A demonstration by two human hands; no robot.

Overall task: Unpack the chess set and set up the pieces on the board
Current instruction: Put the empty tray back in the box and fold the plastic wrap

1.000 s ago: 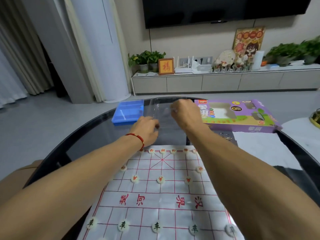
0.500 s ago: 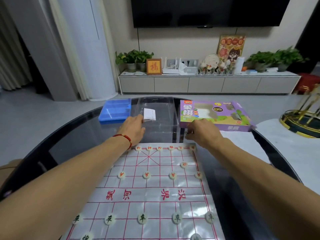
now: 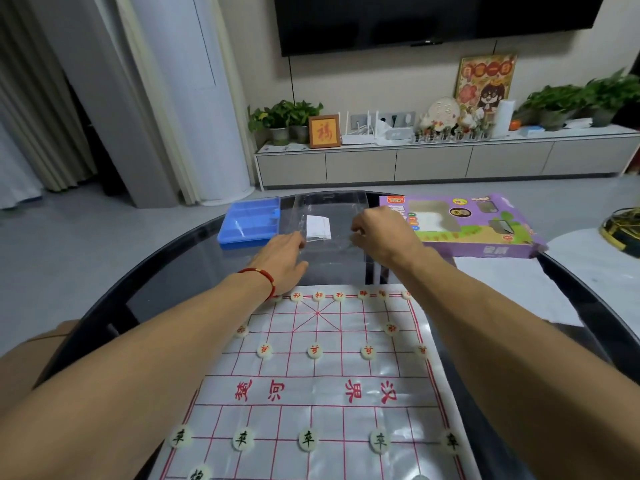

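Both hands on the clear plastic bag [image 3: 332,216] at far edge of the round glass table [image 3: 166,271]. Left hand [image 3: 282,261] grips its near-left corner, right hand [image 3: 379,233] pinches the near-right side. White paper slip [image 3: 318,227] visible inside the bag. Blue plastic case [image 3: 250,220] just left of bag, purple game box [image 3: 460,221] just right. Xiangqi board sheet [image 3: 322,386] at the near edge, red-marked pieces [image 3: 314,351] along its far rows, green-marked pieces [image 3: 307,439] along the near rows

Dim, soft indoor light; wide-angle edge distortion.
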